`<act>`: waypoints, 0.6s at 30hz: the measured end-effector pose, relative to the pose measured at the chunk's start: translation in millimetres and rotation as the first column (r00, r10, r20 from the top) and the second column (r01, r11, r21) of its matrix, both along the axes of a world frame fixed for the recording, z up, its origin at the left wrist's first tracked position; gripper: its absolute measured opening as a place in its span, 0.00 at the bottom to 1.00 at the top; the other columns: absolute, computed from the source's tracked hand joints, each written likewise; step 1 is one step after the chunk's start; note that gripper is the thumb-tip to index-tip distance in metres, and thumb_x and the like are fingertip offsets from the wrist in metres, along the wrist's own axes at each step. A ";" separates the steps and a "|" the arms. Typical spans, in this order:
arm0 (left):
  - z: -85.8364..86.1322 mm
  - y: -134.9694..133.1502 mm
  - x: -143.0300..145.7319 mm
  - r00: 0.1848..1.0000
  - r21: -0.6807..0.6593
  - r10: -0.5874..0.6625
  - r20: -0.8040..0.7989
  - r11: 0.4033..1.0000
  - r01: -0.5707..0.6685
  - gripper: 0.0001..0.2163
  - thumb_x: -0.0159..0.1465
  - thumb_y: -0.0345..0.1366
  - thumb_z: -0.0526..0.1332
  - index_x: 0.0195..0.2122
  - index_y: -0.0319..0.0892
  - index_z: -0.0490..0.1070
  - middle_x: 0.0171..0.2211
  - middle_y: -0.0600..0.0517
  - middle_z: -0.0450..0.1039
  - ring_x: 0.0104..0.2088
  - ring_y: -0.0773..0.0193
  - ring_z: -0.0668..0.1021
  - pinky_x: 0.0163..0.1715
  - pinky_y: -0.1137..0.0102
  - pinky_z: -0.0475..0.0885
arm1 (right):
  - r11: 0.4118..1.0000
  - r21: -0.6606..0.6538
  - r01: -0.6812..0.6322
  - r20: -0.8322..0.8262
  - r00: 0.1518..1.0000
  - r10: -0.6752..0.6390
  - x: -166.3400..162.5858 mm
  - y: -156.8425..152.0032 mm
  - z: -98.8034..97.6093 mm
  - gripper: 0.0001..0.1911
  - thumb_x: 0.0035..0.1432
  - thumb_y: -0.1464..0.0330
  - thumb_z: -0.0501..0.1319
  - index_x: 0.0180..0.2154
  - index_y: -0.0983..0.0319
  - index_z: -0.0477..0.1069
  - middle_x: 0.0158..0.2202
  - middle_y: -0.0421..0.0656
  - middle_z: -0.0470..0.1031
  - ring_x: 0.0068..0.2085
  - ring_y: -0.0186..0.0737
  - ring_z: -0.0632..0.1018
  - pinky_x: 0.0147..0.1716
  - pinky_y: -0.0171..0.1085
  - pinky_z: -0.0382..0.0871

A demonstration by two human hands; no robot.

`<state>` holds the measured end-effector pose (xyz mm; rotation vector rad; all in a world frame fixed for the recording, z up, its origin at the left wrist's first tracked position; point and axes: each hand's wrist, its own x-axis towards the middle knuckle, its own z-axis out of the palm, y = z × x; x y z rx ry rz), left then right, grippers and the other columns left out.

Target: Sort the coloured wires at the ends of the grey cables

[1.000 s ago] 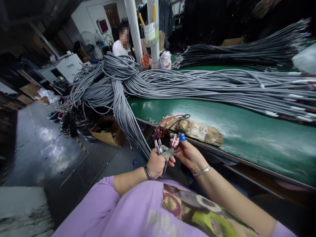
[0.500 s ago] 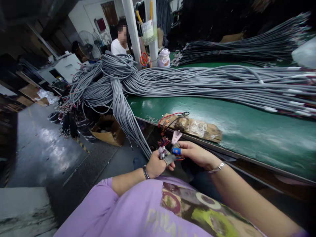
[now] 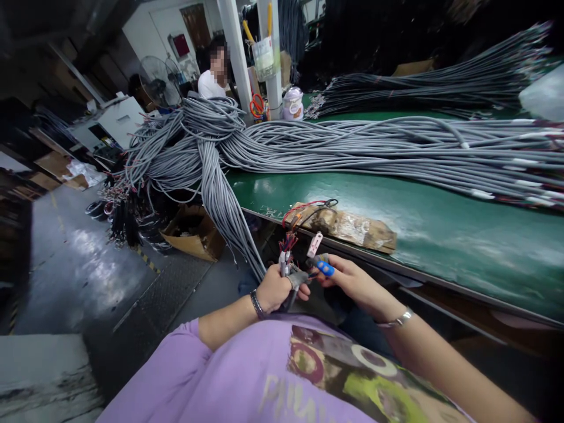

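Clenched on a cable end [image 3: 287, 249], the left hand [image 3: 273, 291] hides all but the coloured wires above the fist. The right hand [image 3: 352, 282] pinches a pale clip [image 3: 314, 244] just beside them, too small to make out. Beyond, a green bench [image 3: 440, 235] carries grey cables [image 3: 352, 147], cut off at the right.

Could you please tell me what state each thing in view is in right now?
Left hand: closed around wire bundle, whose coloured ends stick upward.
Right hand: pinching white piece, with blue fingertip cover on.
Cables: piled along table, some draped off its edge.
Floor box: open.
Fan: cannot tell if running.
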<state>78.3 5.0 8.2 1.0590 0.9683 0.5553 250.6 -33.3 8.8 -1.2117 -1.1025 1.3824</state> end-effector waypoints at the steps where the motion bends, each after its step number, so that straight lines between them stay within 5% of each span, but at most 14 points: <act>1: -0.3 -0.2 1.0 0.999 -0.004 0.033 0.021 0.999 -0.033 0.22 0.45 0.52 0.70 0.25 0.36 0.70 0.18 0.49 0.73 0.17 0.64 0.75 0.18 0.73 0.68 | 0.999 -0.022 0.031 -0.028 0.999 -0.032 -2.7 -2.7 -3.3 0.20 0.45 0.52 0.70 0.32 0.61 0.77 0.29 0.43 0.76 0.29 0.38 0.72 0.28 0.36 0.68; 6: -6.1 -2.1 5.1 0.997 0.026 0.046 0.067 0.999 -0.048 0.23 0.46 0.53 0.70 0.25 0.35 0.71 0.19 0.48 0.74 0.18 0.65 0.76 0.20 0.73 0.70 | 0.973 0.022 0.228 -0.117 0.967 -0.224 -20.6 -10.1 -9.3 0.18 0.43 0.53 0.71 0.28 0.60 0.75 0.23 0.40 0.73 0.25 0.35 0.69 0.25 0.36 0.65; 11: -8.2 -2.8 1.7 0.994 0.051 -0.096 0.056 0.994 0.094 0.24 0.44 0.54 0.71 0.25 0.34 0.72 0.20 0.47 0.74 0.19 0.62 0.77 0.21 0.71 0.71 | 0.994 0.058 0.091 -0.109 0.990 -0.084 -24.5 -5.1 5.8 0.19 0.46 0.52 0.70 0.25 0.61 0.70 0.19 0.39 0.71 0.21 0.35 0.71 0.23 0.36 0.65; 14: -9.4 -3.4 -0.8 0.996 0.090 -0.037 0.081 0.995 0.030 0.24 0.46 0.54 0.70 0.25 0.34 0.72 0.20 0.47 0.75 0.20 0.62 0.77 0.21 0.70 0.72 | 0.999 0.046 0.007 -0.131 0.991 -0.001 -26.0 0.0 14.2 0.20 0.47 0.52 0.69 0.26 0.60 0.68 0.17 0.37 0.70 0.19 0.35 0.70 0.22 0.35 0.64; 18: -12.3 -4.9 -1.3 0.986 0.050 0.096 0.133 0.993 -0.103 0.24 0.47 0.55 0.69 0.26 0.35 0.71 0.20 0.48 0.75 0.19 0.63 0.77 0.21 0.70 0.72 | 0.994 0.019 0.105 -0.091 0.991 -0.103 -30.9 3.6 16.0 0.21 0.43 0.52 0.70 0.24 0.60 0.67 0.17 0.37 0.69 0.19 0.35 0.70 0.22 0.36 0.64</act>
